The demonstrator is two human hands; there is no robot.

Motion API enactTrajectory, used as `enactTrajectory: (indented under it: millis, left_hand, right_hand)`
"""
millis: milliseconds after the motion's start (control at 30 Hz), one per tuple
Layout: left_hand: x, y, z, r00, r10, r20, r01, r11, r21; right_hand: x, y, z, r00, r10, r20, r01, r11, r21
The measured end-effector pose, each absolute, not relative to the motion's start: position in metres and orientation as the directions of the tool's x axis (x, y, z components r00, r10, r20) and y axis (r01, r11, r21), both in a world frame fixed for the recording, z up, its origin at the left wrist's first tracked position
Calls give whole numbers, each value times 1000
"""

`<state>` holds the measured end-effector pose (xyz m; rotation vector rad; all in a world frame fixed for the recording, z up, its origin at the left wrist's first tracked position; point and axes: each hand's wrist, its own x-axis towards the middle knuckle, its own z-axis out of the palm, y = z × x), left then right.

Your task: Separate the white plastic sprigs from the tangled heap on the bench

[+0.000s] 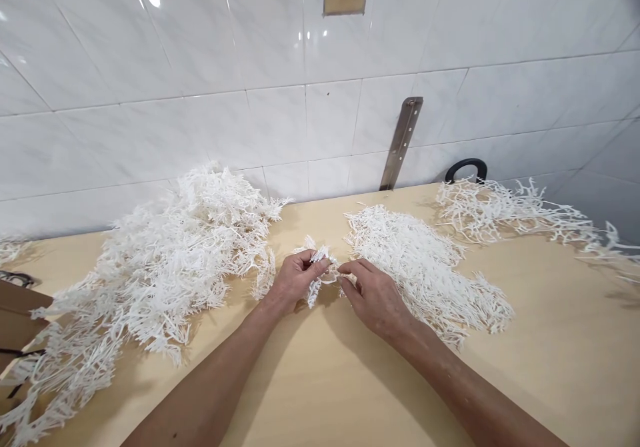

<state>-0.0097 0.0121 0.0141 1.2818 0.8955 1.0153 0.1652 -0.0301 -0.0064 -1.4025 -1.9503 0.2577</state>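
My left hand (294, 278) is closed around a white branching plastic sprig (314, 294), whose feathery tips stick out above and below the fingers. My right hand (373, 294) pinches at the sprig's right side, thumb and forefinger close together; the exact bit between them is too small to make out. To the left lies a tall heap of white branched sprigs (175, 260). A flatter pile of thin white pieces (415, 260) spreads just beyond and right of my right hand.
Bare, net-like white stems (500, 210) lie at the back right, beside a black curved handle (466, 164). A metal strip with holes (403, 142) leans on the tiled wall (210, 134). A brown box (23, 317) stands at the left edge of the wooden table (310, 394).
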Motion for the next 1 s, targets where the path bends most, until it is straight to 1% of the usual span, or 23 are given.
enactTrajectory:
  millis: [133, 200, 267, 333, 367, 467, 533, 667, 800, 900, 1000]
  left_hand:
    - [-12, 15, 13, 294, 956, 16, -113, 19, 993]
    - [-14, 17, 13, 283, 959, 25, -121, 10, 993]
    - [-17, 19, 13, 294, 956, 25, -99, 5, 995]
    - [-18, 20, 14, 336, 942, 12, -61, 9, 998]
    - [-19, 20, 15, 366, 931, 8, -43, 8, 999]
    - [-19, 19, 14, 452, 892, 0, -13, 7, 1000]
    - [-17, 18, 11, 501, 865, -15, -6, 21, 1000]
    - [-15, 16, 7, 544, 839, -13, 12, 7, 1000]
    - [-15, 14, 8, 541, 840, -22, 35, 4, 999]
    - [-14, 13, 10, 519, 854, -42, -7, 54, 999]
    - [-13, 11, 12, 494, 868, -50, -44, 82, 996]
  right_hand:
    - [162, -35, -1, -169, 854, 492, 736, 441, -513]
    - [160, -39, 6, -196, 861, 470, 732, 447, -514]
    - [159, -42, 12, -212, 894, 396, 710, 419, -566]
    - [160, -42, 16, -194, 924, 330, 667, 370, -647]
    - [161, -41, 17, -165, 933, 318, 641, 347, -685]
    - [169, -35, 14, -34, 938, 345, 570, 302, -764]
    - [174, -32, 12, -1, 940, 341, 527, 291, -799]
    - [179, -30, 15, -89, 968, 234, 446, 249, -860]
    - [180, -32, 19, -163, 975, 151, 396, 205, -895]
    - [180, -31, 19, -149, 977, 152, 366, 198, -910]
    - [179, -32, 18, -122, 974, 189, 390, 223, -893]
